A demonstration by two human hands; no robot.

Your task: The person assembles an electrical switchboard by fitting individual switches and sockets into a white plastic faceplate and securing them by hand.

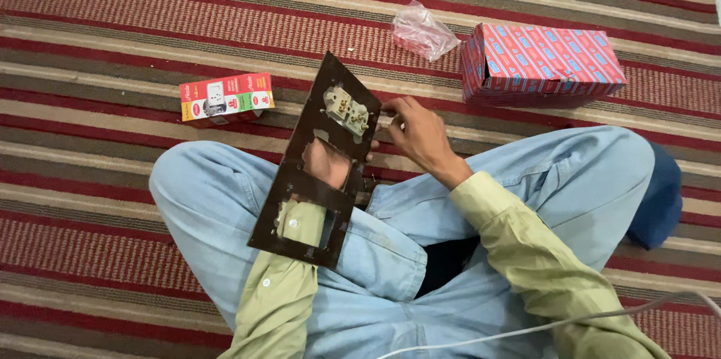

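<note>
Your left hand props the dark board from behind over your lap, grip hidden. The right hand pinches the board's 3 o'clock edge beside the cream socket; brace steadily.

hands on brown board, striped carpet

Striped carpet; on it 2 boxes, small, large; plastic bag.

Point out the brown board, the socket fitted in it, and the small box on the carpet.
brown board [300, 242], head view, lower frame.
socket [345, 110], head view, its back.
small box [227, 96], head view, top face.
</note>
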